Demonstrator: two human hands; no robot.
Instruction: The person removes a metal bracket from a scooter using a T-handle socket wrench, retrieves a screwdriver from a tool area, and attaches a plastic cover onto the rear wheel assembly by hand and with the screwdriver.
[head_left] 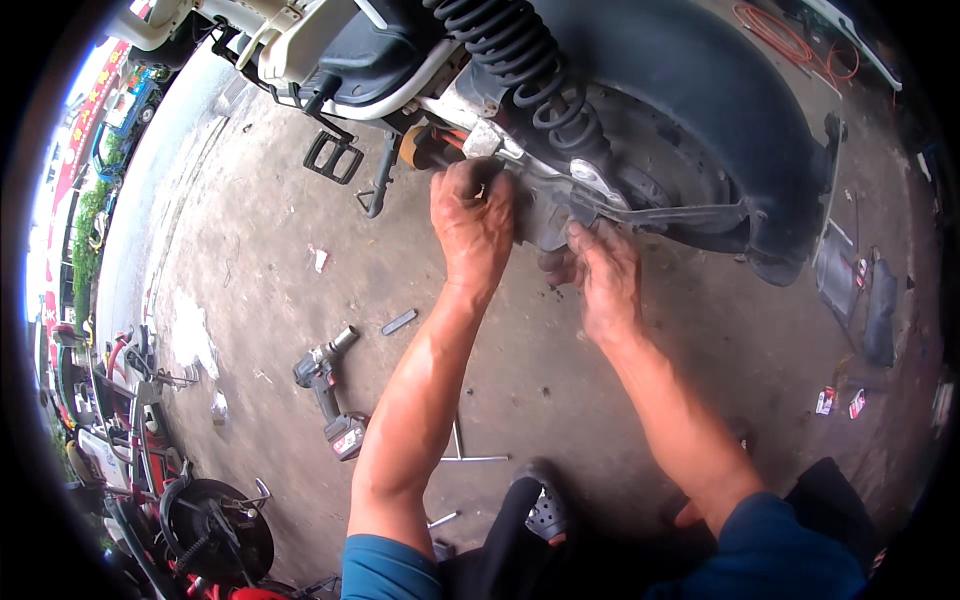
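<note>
My left hand point(470, 210) is closed at the inner end of a grey metal bracket point(548, 215) below the scooter's coil shock absorber point(515, 75); what its curled fingers hold is hidden. My right hand point(600, 275) grips the lower edge of that bracket, its thumb near a dark clip and its other fingers curled underneath. Just behind my left hand are an orange round part point(415, 148) and white frame metal point(485, 138). A black pedal point(333, 158) hangs to the left, above a stand point(378, 185).
A black rear fender point(755, 170) arches rightward. On the floor lie a cordless impact wrench point(330, 395), a T-handle tool point(470, 458), a small flat bar point(398, 321), white scraps point(195, 340) and dark bags point(880, 310). Parked bikes point(200, 525) stand lower left; an orange hose point(775, 30) coils upper right.
</note>
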